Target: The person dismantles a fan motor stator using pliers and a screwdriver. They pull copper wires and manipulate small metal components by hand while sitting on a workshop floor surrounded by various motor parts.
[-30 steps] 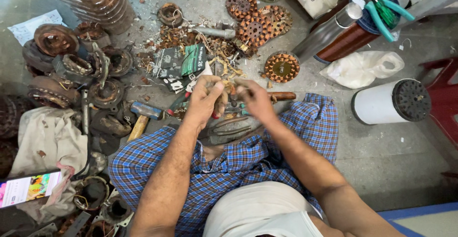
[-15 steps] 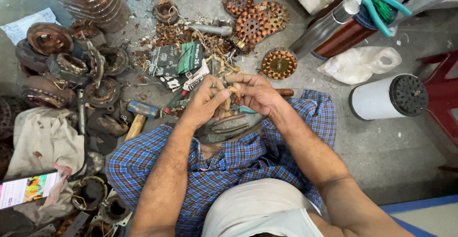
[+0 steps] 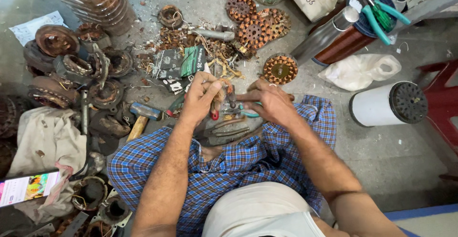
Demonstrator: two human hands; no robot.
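My left hand (image 3: 200,96) pinches a tangle of copper wire (image 3: 222,92) above my lap. My right hand (image 3: 271,104) is closed around a cutter with teal handles (image 3: 247,114) whose tip points at the wire; a red-handled piece (image 3: 214,116) hangs just below my left fingers. Under both hands a grey metal motor housing (image 3: 224,131) rests on the blue checked cloth (image 3: 248,163) over my legs. A brown rod (image 3: 245,97) lies partly hidden beneath my right hand.
Rusty motor parts (image 3: 71,70) are piled at left, beside a blue-headed hammer (image 3: 141,117) and a phone (image 3: 27,188). Copper-wound stator cores (image 3: 280,69) and wire scraps lie ahead. At right are a white cylinder (image 3: 389,104), a plastic bag (image 3: 360,70), a copper wire spool (image 3: 341,44) and a red stool (image 3: 441,103).
My right hand has drawn slightly to the right, away from my left hand. Both hands stay over the housing on my lap, and the view has shifted a little.
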